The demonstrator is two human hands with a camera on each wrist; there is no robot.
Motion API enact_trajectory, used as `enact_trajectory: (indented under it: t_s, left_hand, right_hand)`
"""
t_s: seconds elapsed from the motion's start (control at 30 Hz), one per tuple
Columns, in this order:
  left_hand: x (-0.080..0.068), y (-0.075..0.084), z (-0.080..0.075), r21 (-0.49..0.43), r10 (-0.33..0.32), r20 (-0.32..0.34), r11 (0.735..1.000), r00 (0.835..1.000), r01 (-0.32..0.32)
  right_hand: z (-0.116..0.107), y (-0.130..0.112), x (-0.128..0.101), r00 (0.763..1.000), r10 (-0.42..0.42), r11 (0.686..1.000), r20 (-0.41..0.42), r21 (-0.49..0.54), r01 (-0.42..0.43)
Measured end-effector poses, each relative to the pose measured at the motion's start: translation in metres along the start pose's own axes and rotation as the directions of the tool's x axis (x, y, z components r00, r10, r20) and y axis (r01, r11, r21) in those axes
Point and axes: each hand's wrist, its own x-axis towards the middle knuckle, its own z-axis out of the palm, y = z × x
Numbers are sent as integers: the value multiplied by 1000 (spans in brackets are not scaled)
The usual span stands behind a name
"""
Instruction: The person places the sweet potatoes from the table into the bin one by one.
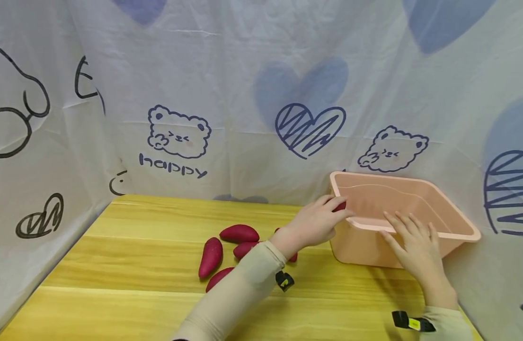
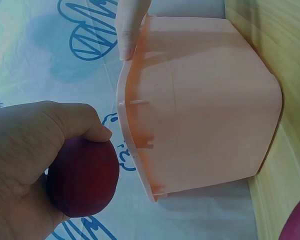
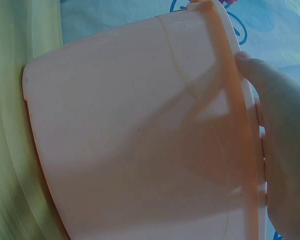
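Over the left end of a pink plastic bin (image 1: 367, 246), my left hand (image 1: 314, 222) grips a dark red sweet potato (image 2: 85, 177) between thumb and fingers. In the left wrist view the potato hangs just outside the rim, apart from the bin's wall. My right hand (image 1: 416, 246) rests on the near rim, its fingers spread and fairly straight over the inside. Its thumb (image 3: 252, 67) lies against the rim's outer edge. Several more sweet potatoes (image 1: 210, 258) lie on the table left of the bin, some partly hidden behind my left arm.
The yellow wood-grain table (image 1: 150, 265) bears the bin at its right end. A pale cloth (image 1: 240, 156) with blue hearts and bear drawings hangs behind and at the sides. Dark straps with small devices (image 1: 284, 281) sit on both wrists.
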Motion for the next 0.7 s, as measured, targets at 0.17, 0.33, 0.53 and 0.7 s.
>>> enact_trajectory:
  t_s: [0.17, 0.33, 0.53, 0.7]
  left_hand:
    - [10, 0, -2, -9, 2, -9, 1000, 1000, -2]
    - [23, 0, -6, -14, -10, 14, 1000, 1000, 10]
    - [38, 1, -8, -18, -33, 62, 999, 998, 34]
    - [50, 0, -6, -27, -48, 73, 998, 996, 50]
  right_hand:
    - [0, 0, 0, 1000, -1, 1000, -3, -7, 1]
    - [-1, 0, 0, 1000, 4, 1000, 0, -11, -4]
    - [0, 1, 1, 1000, 5, 1000, 6, -14, -5]
    - [-1, 0, 0, 1000, 8, 1000, 8, -17, -7]
